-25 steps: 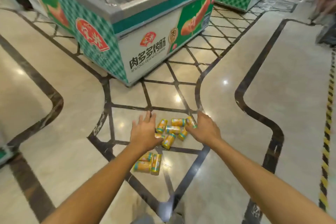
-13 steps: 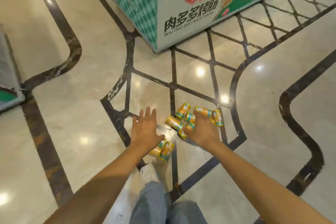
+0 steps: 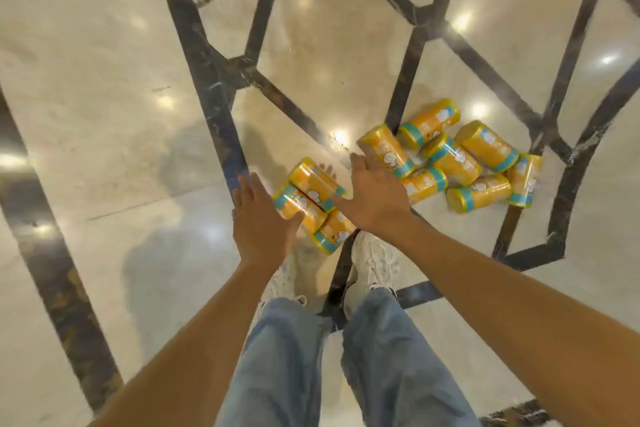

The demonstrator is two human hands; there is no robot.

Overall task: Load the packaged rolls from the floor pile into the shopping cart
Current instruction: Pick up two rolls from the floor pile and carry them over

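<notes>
On the glossy cream stone floor (image 3: 121, 149), a cluster of three yellow plastic-wrapped cylindrical rolls (image 3: 313, 184) lies just in front of the person's white sneakers (image 3: 372, 263). A larger heap of the same rolls (image 3: 464, 163) lies to its right, slightly farther off. The left hand (image 3: 259, 222) hovers over the small cluster's left edge. The right hand (image 3: 375, 198) hangs between the two groups.

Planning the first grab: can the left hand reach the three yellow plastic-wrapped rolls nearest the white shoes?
Probably yes: the open left hand sits right beside the three yellow plastic-wrapped rolls, with nothing between them.
</notes>
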